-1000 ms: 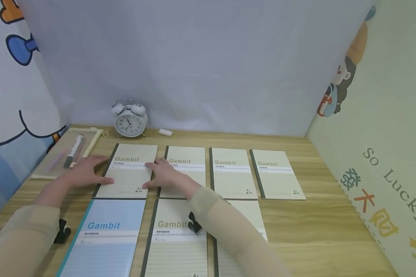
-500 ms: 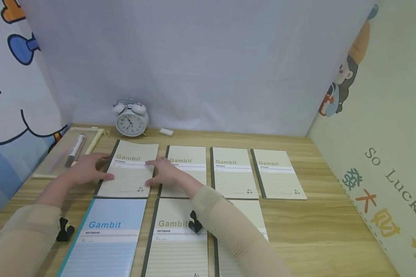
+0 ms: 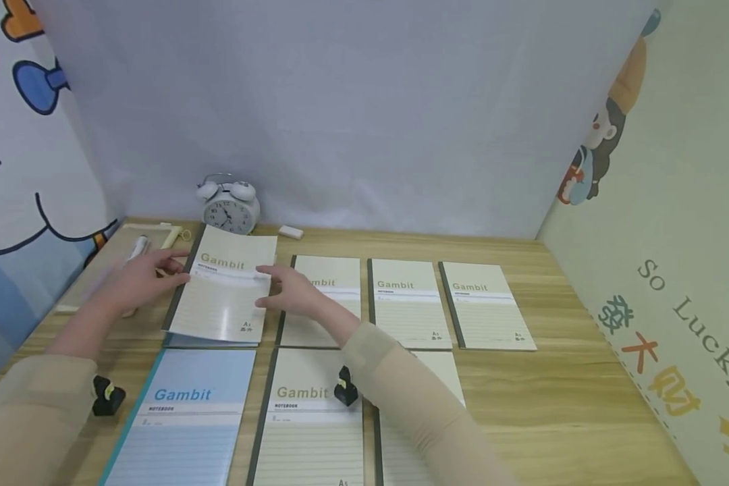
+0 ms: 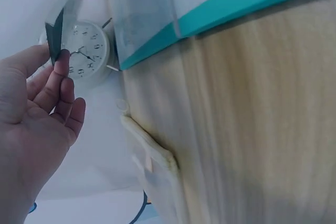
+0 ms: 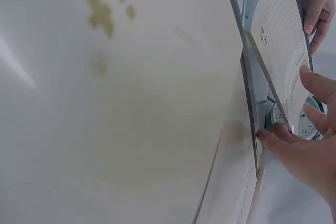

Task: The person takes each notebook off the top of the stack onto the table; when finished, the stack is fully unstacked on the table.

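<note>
A cream Gambit notebook (image 3: pixel 225 290) with a dark spine is raised and tilted at the left of the back row. Along its spine my left hand (image 3: pixel 142 280) pinches it; the left wrist view shows thumb and fingertips on the dark spine (image 4: pixel 55 32). My right hand (image 3: pixel 291 291) holds the opposite edge, thumb over the cover and fingers below in the right wrist view. Under the raised one lies a blue notebook (image 3: pixel 212 343), mostly hidden in the head view; its teal spine (image 4: pixel 236 17) shows in the left wrist view.
Several cream notebooks (image 3: pixel 410 317) lie in rows to the right. In front is another blue notebook (image 3: pixel 182 425). At the back stand a white alarm clock (image 3: pixel 229 206) and an eraser (image 3: pixel 291 232). A zip pouch with pens (image 3: pixel 91 277) lies far left.
The cream notebook has come up off the blue one and shifted toward the back, its top edge now overlapping the clock. Both hands have risen with it.
</note>
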The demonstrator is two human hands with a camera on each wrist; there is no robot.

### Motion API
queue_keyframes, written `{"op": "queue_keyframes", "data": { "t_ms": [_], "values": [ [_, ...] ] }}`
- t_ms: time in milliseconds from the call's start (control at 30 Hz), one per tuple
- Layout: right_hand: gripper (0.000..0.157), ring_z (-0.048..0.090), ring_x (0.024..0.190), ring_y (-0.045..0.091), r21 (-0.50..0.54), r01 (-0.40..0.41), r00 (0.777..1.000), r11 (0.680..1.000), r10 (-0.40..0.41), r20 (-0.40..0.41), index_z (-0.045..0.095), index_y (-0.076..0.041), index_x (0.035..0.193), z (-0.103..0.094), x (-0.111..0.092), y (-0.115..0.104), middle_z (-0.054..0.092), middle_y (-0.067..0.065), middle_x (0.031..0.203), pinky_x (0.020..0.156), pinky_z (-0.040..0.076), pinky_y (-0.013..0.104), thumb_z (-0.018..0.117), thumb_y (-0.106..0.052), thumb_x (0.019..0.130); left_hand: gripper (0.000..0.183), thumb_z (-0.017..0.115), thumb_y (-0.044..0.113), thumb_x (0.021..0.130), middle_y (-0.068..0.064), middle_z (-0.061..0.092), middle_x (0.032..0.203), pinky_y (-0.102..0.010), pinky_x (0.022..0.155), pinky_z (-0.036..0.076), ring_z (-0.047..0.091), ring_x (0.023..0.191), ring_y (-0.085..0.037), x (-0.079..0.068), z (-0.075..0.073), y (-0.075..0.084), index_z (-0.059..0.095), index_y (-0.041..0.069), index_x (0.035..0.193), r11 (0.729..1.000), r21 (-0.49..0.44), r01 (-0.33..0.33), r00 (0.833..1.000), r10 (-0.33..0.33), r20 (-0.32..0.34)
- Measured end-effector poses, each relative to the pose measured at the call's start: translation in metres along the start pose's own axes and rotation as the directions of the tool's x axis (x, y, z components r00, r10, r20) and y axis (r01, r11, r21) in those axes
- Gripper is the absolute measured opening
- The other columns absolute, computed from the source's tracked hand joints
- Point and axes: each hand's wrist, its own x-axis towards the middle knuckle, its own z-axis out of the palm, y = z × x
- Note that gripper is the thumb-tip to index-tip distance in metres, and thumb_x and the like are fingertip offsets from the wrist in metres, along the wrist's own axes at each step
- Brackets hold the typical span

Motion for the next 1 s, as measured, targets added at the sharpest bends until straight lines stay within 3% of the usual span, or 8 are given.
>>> {"op": "queue_keyframes", "data": {
  "t_ms": [200, 367, 567, 700, 1000],
  "values": [
    [0.067, 0.060, 0.110, 0.022, 0.192, 0.018, 0.997, 0.981, -0.004, -0.074, 0.037, -0.018, 0.146, -0.013, -0.001, -0.004, 0.038, 0.010, 0.146, 0.079, 0.052, 0.023, 0.069, -0.016, 0.087, 0.071, 0.057, 0.040, 0.093, -0.020, 0.062, 0.107, -0.042, 0.074, 0.043, 0.055, 0.097, -0.032, -0.002, -0.010, 0.015, 0.029, 0.005, 0.147, 0.999, -0.002, -0.044, 0.992, 0.044, -0.115],
    [0.069, 0.067, 0.091, 0.020, 0.276, 0.024, 0.989, 0.961, 0.017, -0.146, 0.034, -0.014, 0.147, -0.030, -0.002, -0.006, 0.048, 0.012, 0.135, 0.074, 0.053, 0.024, 0.068, -0.009, 0.087, 0.069, 0.061, 0.031, 0.092, -0.019, 0.062, 0.102, -0.045, 0.078, 0.041, 0.054, 0.096, -0.032, -0.002, -0.015, 0.030, 0.026, 0.012, 0.149, 0.993, -0.025, -0.119, 0.974, 0.111, -0.196],
    [0.071, 0.062, 0.090, 0.017, 0.297, 0.046, 0.978, 0.954, 0.018, -0.209, 0.034, -0.013, 0.147, -0.054, -0.008, -0.005, 0.034, 0.008, 0.146, 0.074, 0.055, 0.028, 0.068, -0.003, 0.086, 0.062, 0.062, 0.032, 0.092, -0.017, 0.060, 0.103, -0.044, 0.081, 0.041, 0.052, 0.095, -0.030, 0.001, -0.019, 0.055, 0.036, 0.012, 0.144, 0.985, -0.041, -0.166, 0.969, 0.155, -0.192],
    [0.069, 0.059, 0.092, 0.014, 0.245, 0.061, 0.967, 0.968, 0.003, -0.253, 0.038, -0.018, 0.146, -0.071, -0.015, -0.001, 0.039, 0.006, 0.143, 0.071, 0.052, 0.023, 0.068, -0.004, 0.085, 0.060, 0.063, 0.030, 0.091, -0.016, 0.058, 0.103, -0.048, 0.089, 0.040, 0.053, 0.098, -0.030, 0.003, -0.021, 0.074, 0.039, 0.012, 0.143, 0.982, -0.055, -0.182, 0.969, 0.169, -0.182],
    [0.064, 0.055, 0.095, 0.017, 0.264, 0.138, 0.960, 0.955, -0.063, -0.272, 0.041, -0.017, 0.144, -0.116, -0.047, 0.009, 0.041, 0.004, 0.138, 0.078, 0.050, 0.026, 0.067, -0.004, 0.086, 0.059, 0.065, 0.029, 0.089, -0.013, 0.060, 0.101, -0.040, 0.073, 0.047, 0.057, 0.089, -0.027, 0.003, -0.014, 0.122, 0.041, 0.015, 0.141, 0.976, -0.122, -0.179, 0.968, 0.153, -0.198]
  ]
}}
